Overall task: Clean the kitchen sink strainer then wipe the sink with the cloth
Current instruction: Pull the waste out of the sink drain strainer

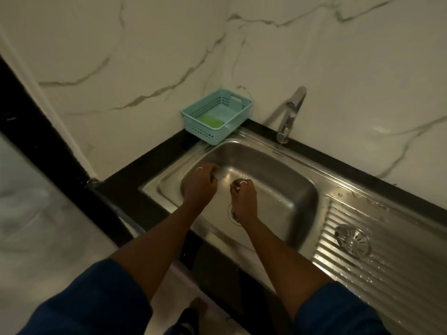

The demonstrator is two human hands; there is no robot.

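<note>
My left hand [200, 183] and my right hand [243, 194] hover side by side inside the steel sink [285, 189], both with fingers curled. I see nothing clearly held in either; a pale blur lies at the left fingertips. The round metal strainer [352, 241] lies on the ribbed drainboard [387, 274] to the right of the basin. My right wrist partly covers the drain opening [231, 212]. A green cloth or sponge [210, 121] lies in a teal basket [205, 136] at the back left corner.
A chrome tap [290, 114] stands behind the basin against the marble wall. Water drops dot the drainboard. A black counter edge [135, 189] frames the sink on the left, with the floor below.
</note>
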